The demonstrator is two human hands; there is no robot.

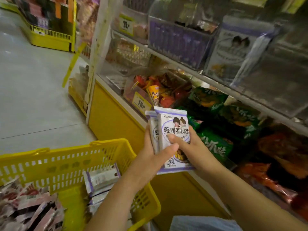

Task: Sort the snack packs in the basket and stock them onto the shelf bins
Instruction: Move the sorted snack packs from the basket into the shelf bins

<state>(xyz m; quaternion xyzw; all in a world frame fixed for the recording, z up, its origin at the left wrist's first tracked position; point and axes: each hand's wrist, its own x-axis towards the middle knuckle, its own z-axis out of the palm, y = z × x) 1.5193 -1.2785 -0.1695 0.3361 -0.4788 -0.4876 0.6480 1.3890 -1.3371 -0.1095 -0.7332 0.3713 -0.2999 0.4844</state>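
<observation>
Both hands hold a small stack of white-and-purple snack packs [173, 129] upright in front of the shelf. My left hand [155, 154] grips the stack from the left, thumb across the front pack. My right hand [188, 147] grips it from the right and behind, thumb on the front. The yellow basket [70, 157] stands at lower left. It holds more white-and-purple packs [101, 179] on its right side and pink-and-dark packs [30, 207] on its left. A clear shelf bin [228, 52] higher up on the right carries the same white-and-purple pack design.
The lower shelf bins hold orange-red snacks [160, 90], green packs [216, 144] and red-orange packs [275, 164]. A purple-fronted bin [178, 45] sits on the upper shelf. Yellow price tags [141, 102] hang on bin fronts. Another yellow rack [50, 39] stands across the grey aisle floor.
</observation>
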